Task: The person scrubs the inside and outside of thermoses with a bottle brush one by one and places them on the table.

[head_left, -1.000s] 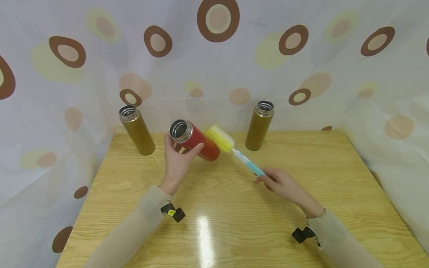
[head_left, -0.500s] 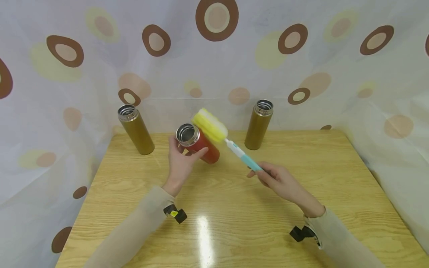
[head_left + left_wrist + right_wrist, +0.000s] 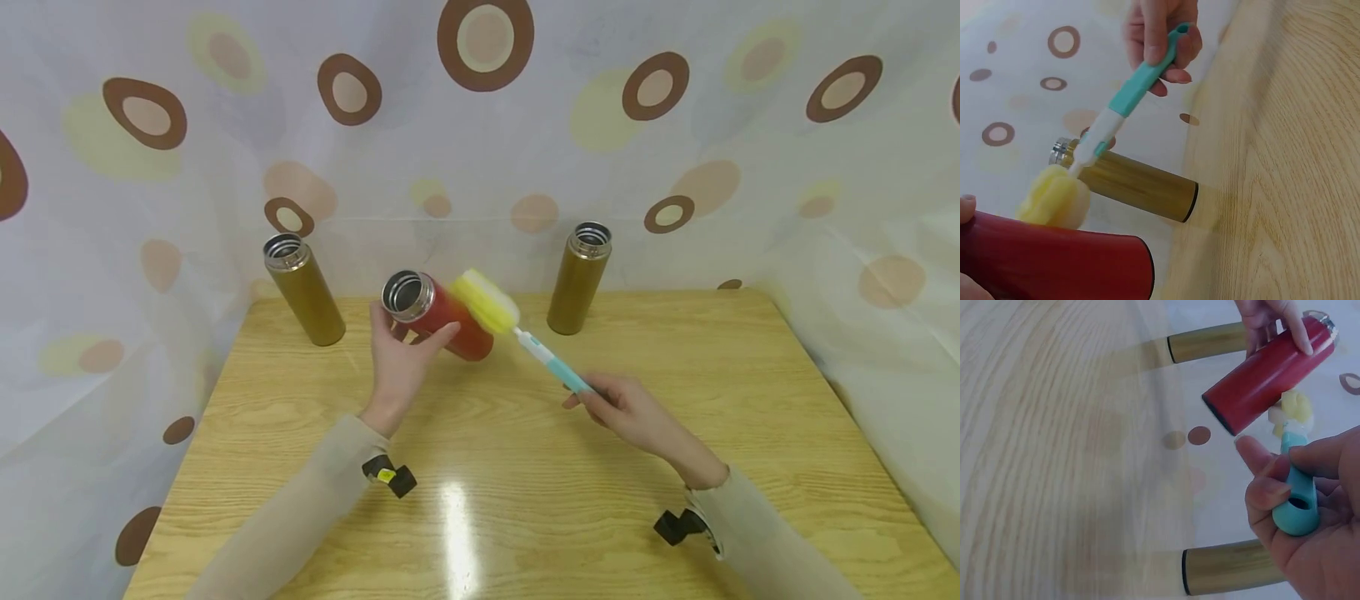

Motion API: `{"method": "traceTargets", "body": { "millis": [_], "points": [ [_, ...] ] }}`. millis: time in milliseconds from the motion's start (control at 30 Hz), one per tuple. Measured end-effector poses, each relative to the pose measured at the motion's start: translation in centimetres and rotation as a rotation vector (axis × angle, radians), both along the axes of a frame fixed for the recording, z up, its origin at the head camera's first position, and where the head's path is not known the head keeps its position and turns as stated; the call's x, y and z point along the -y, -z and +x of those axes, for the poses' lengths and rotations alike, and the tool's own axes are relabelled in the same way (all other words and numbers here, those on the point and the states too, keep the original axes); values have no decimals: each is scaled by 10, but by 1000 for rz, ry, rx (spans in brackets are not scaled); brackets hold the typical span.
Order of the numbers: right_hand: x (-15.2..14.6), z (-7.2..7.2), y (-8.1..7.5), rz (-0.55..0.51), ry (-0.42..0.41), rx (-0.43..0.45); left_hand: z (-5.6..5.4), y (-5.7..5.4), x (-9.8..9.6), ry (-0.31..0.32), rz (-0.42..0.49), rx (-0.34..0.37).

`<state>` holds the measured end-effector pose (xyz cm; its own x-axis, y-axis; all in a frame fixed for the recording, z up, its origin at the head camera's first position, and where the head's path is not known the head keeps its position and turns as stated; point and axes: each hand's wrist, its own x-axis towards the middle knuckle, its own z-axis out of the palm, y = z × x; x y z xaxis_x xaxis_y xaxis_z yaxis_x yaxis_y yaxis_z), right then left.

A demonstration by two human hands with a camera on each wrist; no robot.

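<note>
My left hand (image 3: 400, 367) grips a red thermos bottle (image 3: 457, 332) near its steel neck, fingers behind and thumb in front. The bottle is lidless and tilted, its mouth toward the upper left. In the right wrist view the red bottle (image 3: 1266, 375) hangs off the table surface. My right hand (image 3: 626, 417) holds a bottle brush by its teal handle (image 3: 566, 375), thumb along the top. The brush's yellow and white sponge head (image 3: 486, 302) lies against the outer side of the red bottle; the left wrist view shows the sponge (image 3: 1054, 200) at the bottle's wall.
Two gold lidless thermos bottles stand upright at the back of the wooden table (image 3: 525, 500): one gold bottle (image 3: 309, 296) at the left, another gold bottle (image 3: 577, 287) right of the brush. A white cloth with brown and yellow circles (image 3: 480, 167) hangs behind and at both sides.
The sponge head swung up toward the red bottle's neck, then came back down along its side. The bottle shifted right and tipped slightly, then returned leftward. Both grips stayed the same.
</note>
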<state>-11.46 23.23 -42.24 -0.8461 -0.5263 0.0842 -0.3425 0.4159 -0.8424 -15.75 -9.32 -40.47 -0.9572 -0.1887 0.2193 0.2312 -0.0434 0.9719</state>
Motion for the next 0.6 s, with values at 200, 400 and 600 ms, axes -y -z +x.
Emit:
{"method": "traceTargets", "body": {
  "millis": [200,400,600],
  "points": [
    [-9,3,7,49,31,13,0,-2,3,-1,2,-48],
    [-5,6,1,-3,13,-5,0,0,3,-1,-7,-30],
    [3,10,-13,-73,-10,-38,2,1,2,26,-13,-26]
  ]
}}
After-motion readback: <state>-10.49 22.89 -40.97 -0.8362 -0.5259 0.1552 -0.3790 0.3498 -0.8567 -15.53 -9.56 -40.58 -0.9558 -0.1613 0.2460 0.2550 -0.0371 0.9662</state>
